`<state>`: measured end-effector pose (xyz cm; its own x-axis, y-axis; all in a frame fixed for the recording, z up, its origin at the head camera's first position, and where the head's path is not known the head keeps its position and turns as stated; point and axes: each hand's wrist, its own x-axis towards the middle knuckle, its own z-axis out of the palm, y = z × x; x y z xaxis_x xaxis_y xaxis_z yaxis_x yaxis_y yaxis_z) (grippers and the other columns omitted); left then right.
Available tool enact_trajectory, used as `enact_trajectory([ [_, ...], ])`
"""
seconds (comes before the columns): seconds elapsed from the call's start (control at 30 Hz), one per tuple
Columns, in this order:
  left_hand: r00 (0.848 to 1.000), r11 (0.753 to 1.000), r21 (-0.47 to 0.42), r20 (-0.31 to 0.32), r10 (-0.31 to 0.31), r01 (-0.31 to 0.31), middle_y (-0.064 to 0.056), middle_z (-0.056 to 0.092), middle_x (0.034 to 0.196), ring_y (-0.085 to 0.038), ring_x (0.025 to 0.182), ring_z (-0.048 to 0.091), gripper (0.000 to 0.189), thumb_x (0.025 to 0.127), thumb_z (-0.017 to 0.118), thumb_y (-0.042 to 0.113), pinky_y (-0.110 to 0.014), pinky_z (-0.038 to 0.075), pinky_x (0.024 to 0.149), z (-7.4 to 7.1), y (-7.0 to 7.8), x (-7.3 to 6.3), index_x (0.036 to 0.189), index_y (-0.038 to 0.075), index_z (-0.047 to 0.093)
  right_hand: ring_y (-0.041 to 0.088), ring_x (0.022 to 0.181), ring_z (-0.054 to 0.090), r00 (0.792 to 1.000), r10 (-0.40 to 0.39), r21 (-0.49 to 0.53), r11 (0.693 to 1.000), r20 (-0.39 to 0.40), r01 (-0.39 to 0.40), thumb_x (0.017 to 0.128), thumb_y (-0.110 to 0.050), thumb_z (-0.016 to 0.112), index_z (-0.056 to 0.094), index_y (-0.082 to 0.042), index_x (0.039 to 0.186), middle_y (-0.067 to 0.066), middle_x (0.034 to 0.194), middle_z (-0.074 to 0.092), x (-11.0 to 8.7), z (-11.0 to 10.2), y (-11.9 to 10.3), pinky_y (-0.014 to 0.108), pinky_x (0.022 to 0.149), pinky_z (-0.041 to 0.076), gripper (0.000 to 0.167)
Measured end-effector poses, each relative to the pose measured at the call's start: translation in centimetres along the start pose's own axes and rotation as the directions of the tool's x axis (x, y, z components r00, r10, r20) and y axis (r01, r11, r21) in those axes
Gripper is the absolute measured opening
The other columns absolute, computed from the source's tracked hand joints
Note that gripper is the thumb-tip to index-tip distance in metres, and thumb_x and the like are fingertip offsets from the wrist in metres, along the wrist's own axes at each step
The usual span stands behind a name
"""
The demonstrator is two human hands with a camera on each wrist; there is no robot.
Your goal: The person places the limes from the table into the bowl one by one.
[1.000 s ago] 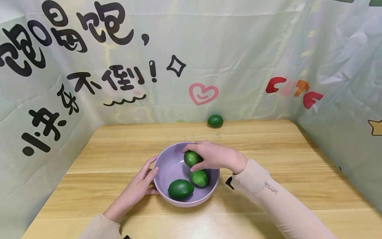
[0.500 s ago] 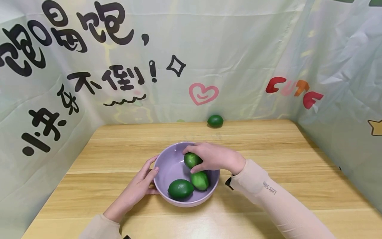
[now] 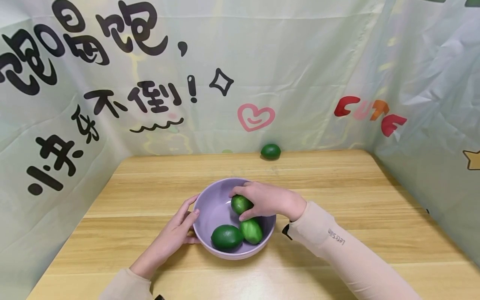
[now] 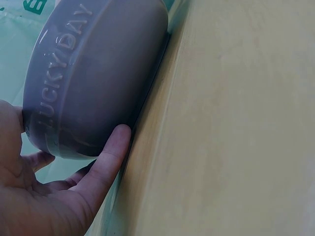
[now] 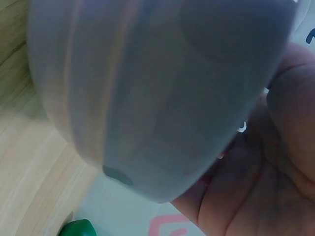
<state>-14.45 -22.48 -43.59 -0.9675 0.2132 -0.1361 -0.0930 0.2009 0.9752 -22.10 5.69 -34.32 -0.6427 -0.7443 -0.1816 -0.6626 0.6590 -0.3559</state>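
A lilac bowl (image 3: pixel 211 208) stands on the wooden table, raised LUCKY DAY lettering on its outer wall in the left wrist view. My left hand (image 3: pixel 175 230) holds its left side, thumb at the rim and fingers along the outside. Inside the bowl, my right hand (image 3: pixel 268 202) grips a green lime (image 3: pixel 241 204) between thumb and fingers. A lighter, ridged green fruit (image 3: pixel 251 231) lies just below that thumb, beside a dark green lime (image 3: pixel 226 237) at the front. From the right wrist, the bowl wall hides what the right hand holds.
Another dark green lime (image 3: pixel 271 151) lies at the table's back edge, against a pale printed cloth (image 3: pixel 300 83) that hangs behind and along both sides. The wooden table top (image 3: pixel 337 179) spreads around the bowl.
My right hand has moved slightly down and toward me with the lime. The lighter green fruit has shifted forward and turned, now right beside the dark lime. The left hand and bowl stay put.
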Motion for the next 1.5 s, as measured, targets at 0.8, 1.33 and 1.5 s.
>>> enact_trajectory([
  [0.8, 1.0, 1.0, 0.001, 0.002, -0.004, 0.004, -0.029, 0.054, 0.137, -0.029, 0.108, 0.071, 0.055, 0.116, 0.047, 0.039, -0.043, 0.071, 0.085, -0.01, -0.12, 0.05, 0.168, 0.035, 0.03, 0.022, 0.124, 0.061, 0.999, 0.009, -0.013, 1.0, 0.034, -0.009, 0.096, -0.034, 0.084, 0.059, -0.014, 0.148, 0.007, 0.135, 0.066, 0.31, 0.49, 0.12, 0.042, 0.113, 0.055, 0.061],
  [1.33, 1.0, 1.0, 0.004, 0.01, -0.001, 0.001, -0.029, 0.052, 0.137, -0.029, 0.108, 0.071, 0.054, 0.116, 0.047, 0.041, -0.044, 0.071, 0.085, 0.07, -0.22, 0.09, 0.167, 0.037, 0.031, 0.023, 0.126, 0.059, 0.999, 0.001, -0.017, 1.0, 0.039, 0.0, 0.097, -0.034, 0.082, 0.06, -0.012, 0.147, 0.004, 0.134, 0.068, 0.48, 0.79, 0.24, 0.043, 0.116, 0.052, 0.059],
  [1.5, 1.0, 1.0, 0.011, 0.017, 0.007, -0.007, -0.03, 0.052, 0.138, -0.029, 0.109, 0.071, 0.054, 0.116, 0.046, 0.041, -0.043, 0.071, 0.086, 0.02, -0.18, 0.12, 0.168, 0.036, 0.03, 0.023, 0.128, 0.058, 0.999, 0.009, -0.026, 1.0, 0.045, -0.008, 0.098, -0.035, 0.082, 0.061, -0.012, 0.147, 0.004, 0.136, 0.068, 0.55, 0.67, 0.17, 0.043, 0.118, 0.052, 0.059],
])
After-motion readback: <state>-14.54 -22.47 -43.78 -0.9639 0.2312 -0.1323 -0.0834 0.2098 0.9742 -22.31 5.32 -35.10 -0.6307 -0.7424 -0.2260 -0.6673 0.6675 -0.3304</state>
